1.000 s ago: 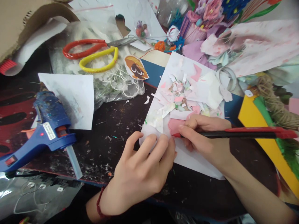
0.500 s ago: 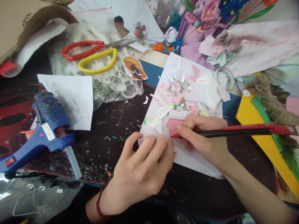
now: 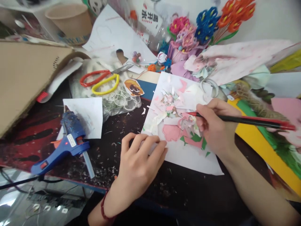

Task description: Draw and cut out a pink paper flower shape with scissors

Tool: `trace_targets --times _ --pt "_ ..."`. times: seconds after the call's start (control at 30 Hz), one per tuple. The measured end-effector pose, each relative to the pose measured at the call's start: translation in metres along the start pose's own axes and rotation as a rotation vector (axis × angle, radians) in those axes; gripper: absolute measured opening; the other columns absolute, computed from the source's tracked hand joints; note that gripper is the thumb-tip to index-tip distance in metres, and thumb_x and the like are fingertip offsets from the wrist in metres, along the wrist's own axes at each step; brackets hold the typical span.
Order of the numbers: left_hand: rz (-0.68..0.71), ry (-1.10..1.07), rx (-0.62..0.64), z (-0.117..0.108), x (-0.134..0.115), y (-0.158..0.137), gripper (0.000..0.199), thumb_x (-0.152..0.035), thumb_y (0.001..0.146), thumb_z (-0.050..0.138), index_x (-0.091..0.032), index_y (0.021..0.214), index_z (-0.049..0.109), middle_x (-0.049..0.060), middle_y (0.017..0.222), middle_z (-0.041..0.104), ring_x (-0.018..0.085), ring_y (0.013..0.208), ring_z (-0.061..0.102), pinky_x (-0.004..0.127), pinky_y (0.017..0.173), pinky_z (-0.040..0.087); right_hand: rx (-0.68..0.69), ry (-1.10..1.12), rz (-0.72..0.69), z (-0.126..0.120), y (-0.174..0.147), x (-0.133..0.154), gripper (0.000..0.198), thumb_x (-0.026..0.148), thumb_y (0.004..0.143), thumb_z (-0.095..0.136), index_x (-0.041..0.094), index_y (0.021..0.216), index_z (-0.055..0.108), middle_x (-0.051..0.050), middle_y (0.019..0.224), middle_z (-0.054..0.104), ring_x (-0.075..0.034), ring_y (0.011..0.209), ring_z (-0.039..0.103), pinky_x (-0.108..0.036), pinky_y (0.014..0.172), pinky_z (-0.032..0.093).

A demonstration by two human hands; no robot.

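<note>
My right hand (image 3: pixel 216 125) grips a red-and-black pencil (image 3: pixel 249 120), its red pointed end over a heap of paper scraps (image 3: pixel 172 100). The scraps lie on a white sheet (image 3: pixel 178 160). Just left of this hand, a pink paper piece (image 3: pixel 171 132) with a wavy outline rests on the sheet. Green paper bits (image 3: pixel 196 137) lie below the pencil's point. My left hand (image 3: pixel 142 160) rests with bent, slightly parted fingers on the sheet's left edge; its fingertips are partly hidden.
To the left lie a blue glue gun (image 3: pixel 72 141) on white paper and scissors (image 3: pixel 105 83) with red and yellow handles on a plastic bag. A tape roll (image 3: pixel 209 88) sits at the sheet's upper right. Craft flowers (image 3: pixel 207 25) stand behind; yellow card (image 3: pixel 261 150) lies right.
My right hand has lifted the pencil off the pink piece and moved it up and right. My left hand has shifted back from the pink piece. The camera view has tilted up.
</note>
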State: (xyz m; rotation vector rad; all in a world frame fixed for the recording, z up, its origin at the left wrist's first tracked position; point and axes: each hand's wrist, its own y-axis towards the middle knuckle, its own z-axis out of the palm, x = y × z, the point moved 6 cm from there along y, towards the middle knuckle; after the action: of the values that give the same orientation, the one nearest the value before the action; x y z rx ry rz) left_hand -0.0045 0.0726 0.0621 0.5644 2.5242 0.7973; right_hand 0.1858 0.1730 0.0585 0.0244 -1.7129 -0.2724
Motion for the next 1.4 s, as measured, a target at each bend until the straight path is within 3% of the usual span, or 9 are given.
trace_targets --times 0.27,0.47,0.7,0.83,0.97,1.1,1.17,1.27,1.4 --pt "0.221 0.224 0.323 0.008 -0.007 0.005 0.037 -0.047 0.092 0.06 -0.021 0.118 0.064 0.003 0.095 0.066 0.021 0.088 0.054 0.039 0.082 0.035 0.185 -0.396 -0.149 0.001 0.007 0.005 0.021 0.032 0.077 0.075 0.021 0.095 0.071 -0.002 0.082 0.072 -0.015 0.067 0.065 -0.027 0.061 0.047" --pt "0.285 0.237 0.231 -0.008 -0.018 -0.012 0.027 -0.04 0.092 0.062 -0.019 0.107 0.066 0.002 0.087 0.064 0.018 0.081 0.052 0.038 0.08 0.034 0.221 -0.743 -0.452 0.0 0.009 0.002 0.03 0.014 0.085 0.056 0.024 0.11 0.071 -0.006 0.103 0.072 -0.022 0.091 0.064 -0.035 0.08 0.047" --pt "0.374 0.304 0.141 -0.016 -0.027 -0.022 0.004 -0.02 0.092 0.063 -0.017 0.089 0.065 -0.001 0.075 0.061 0.015 0.073 0.051 0.034 0.074 0.033 0.305 -0.808 -0.481 0.001 0.009 -0.005 0.037 0.01 0.088 0.044 0.021 0.112 0.07 -0.009 0.109 0.072 -0.028 0.105 0.059 -0.041 0.087 0.046" --pt "0.409 0.376 0.055 -0.019 -0.027 -0.018 0.006 -0.012 0.089 0.063 -0.017 0.092 0.064 -0.001 0.074 0.063 0.014 0.071 0.052 0.034 0.074 0.034 0.194 -0.735 -0.536 -0.003 0.005 0.008 0.033 0.016 0.093 0.043 0.019 0.111 0.07 -0.012 0.109 0.071 -0.027 0.105 0.059 -0.041 0.091 0.046" --pt "0.289 0.393 -0.25 -0.036 -0.02 0.006 0.004 -0.016 0.088 0.067 -0.017 0.086 0.064 -0.001 0.071 0.065 0.013 0.067 0.054 0.034 0.072 0.035 0.005 -0.448 -0.294 -0.017 -0.003 0.024 0.028 0.037 0.09 0.058 0.015 0.097 0.074 -0.01 0.09 0.074 -0.019 0.075 0.063 -0.035 0.076 0.05" --pt "0.41 0.401 -0.464 -0.047 -0.027 0.026 0.01 -0.016 0.085 0.07 -0.015 0.095 0.068 0.001 0.076 0.068 0.014 0.069 0.057 0.034 0.071 0.037 0.462 0.041 0.161 0.018 -0.034 0.03 0.054 0.059 0.091 0.05 0.012 0.087 0.076 -0.012 0.079 0.074 -0.018 0.074 0.069 -0.033 0.077 0.054" --pt "0.531 0.432 -0.461 -0.044 -0.034 0.03 0.014 -0.016 0.086 0.067 -0.012 0.099 0.07 0.004 0.083 0.071 0.015 0.072 0.058 0.034 0.072 0.037 0.543 0.232 0.194 0.031 -0.046 0.042 0.053 0.061 0.09 0.052 0.013 0.092 0.075 -0.012 0.086 0.075 -0.018 0.077 0.07 -0.032 0.079 0.056" --pt "0.571 0.457 -0.398 -0.039 -0.037 0.033 0.015 -0.014 0.088 0.063 -0.014 0.101 0.07 0.004 0.089 0.072 0.014 0.075 0.058 0.034 0.077 0.038 0.426 0.24 0.154 0.033 -0.046 0.046 0.039 0.054 0.081 0.069 0.016 0.087 0.074 -0.007 0.078 0.073 -0.013 0.06 0.062 -0.028 0.062 0.054" --pt "0.347 0.379 -0.276 -0.046 -0.017 0.035 0.014 -0.025 0.093 0.062 -0.019 0.103 0.069 0.001 0.082 0.07 0.016 0.077 0.059 0.035 0.079 0.037 0.268 0.132 0.073 0.028 -0.03 0.031 0.032 0.047 0.078 0.075 0.016 0.084 0.075 -0.006 0.075 0.072 -0.013 0.062 0.063 -0.026 0.058 0.051"
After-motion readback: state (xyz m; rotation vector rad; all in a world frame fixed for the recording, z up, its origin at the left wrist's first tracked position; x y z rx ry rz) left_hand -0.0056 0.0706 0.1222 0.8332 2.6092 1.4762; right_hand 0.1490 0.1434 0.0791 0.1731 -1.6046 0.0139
